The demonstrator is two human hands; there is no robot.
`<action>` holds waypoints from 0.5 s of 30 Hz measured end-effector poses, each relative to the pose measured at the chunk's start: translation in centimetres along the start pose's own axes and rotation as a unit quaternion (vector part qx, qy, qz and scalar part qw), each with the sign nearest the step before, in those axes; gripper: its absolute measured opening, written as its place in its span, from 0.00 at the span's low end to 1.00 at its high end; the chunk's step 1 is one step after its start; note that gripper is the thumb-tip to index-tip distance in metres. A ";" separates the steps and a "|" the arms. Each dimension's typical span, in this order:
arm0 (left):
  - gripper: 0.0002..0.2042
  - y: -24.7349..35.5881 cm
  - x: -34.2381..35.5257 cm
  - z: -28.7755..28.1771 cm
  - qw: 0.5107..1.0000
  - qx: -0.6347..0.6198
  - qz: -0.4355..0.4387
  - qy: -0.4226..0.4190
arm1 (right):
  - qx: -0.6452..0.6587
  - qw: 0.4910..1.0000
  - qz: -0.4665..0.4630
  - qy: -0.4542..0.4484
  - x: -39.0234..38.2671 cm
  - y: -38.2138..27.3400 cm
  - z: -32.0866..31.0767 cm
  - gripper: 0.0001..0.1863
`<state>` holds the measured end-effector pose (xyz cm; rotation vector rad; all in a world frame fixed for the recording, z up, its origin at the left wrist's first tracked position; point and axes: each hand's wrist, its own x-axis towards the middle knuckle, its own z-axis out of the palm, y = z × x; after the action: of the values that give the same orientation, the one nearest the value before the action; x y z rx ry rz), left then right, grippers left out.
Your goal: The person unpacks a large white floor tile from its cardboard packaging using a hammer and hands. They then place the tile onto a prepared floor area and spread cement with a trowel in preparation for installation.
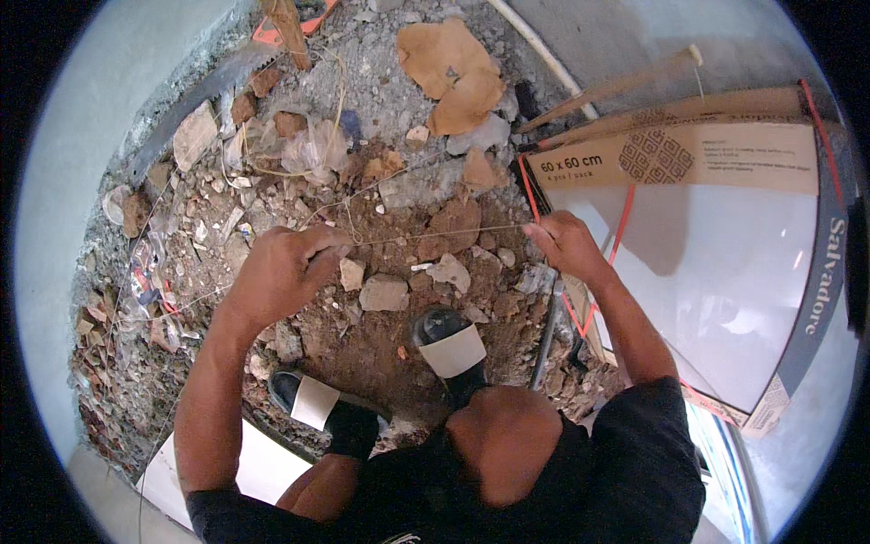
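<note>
A thin pale string (435,235) stretches roughly level between my two hands, over rubble and soil. My left hand (288,265) is closed on its left part, where a loose loop of string rises behind my fingers. My right hand (565,243) pinches the string at the right, with thumb and finger together, beside the edge of a large carton of white tiles (707,281) with red straps. Below, between my arms, my sandaled feet (449,343) stand on loose earth and broken stones (383,292).
Rubble with plastic bags (313,154), torn brown cardboard (449,63) and a wooden stake (288,32) lies ahead. A pale pipe (535,41) and thin slat (616,86) are at the upper right. Pale walls (54,272) curve around; a white panel (168,480) is at lower left.
</note>
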<state>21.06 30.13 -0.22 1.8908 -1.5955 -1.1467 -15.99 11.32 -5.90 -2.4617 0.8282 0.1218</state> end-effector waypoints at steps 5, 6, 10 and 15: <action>0.09 1.0 -1.0 -1.8 1.000 0.015 0.015 0.010 | 0.016 1.000 0.023 0.015 -2.4 -3.0 -0.6 0.17; 0.09 1.2 -1.2 -1.8 1.000 0.016 0.025 0.005 | -0.018 0.999 0.030 0.004 -5.1 -4.7 -1.0 0.16; 0.09 2.0 -1.9 -0.3 0.995 -0.020 0.077 -0.054 | 0.102 0.995 0.013 -0.013 -14.0 -9.9 -2.3 0.14; 0.09 -0.2 -1.7 -4.0 0.992 0.050 0.018 0.116 | 0.040 0.998 0.033 0.021 -9.1 -4.7 -0.6 0.14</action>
<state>24.33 31.01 2.52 1.9689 -1.5757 -0.8099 -20.67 19.06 -1.00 -2.3697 0.9163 0.0589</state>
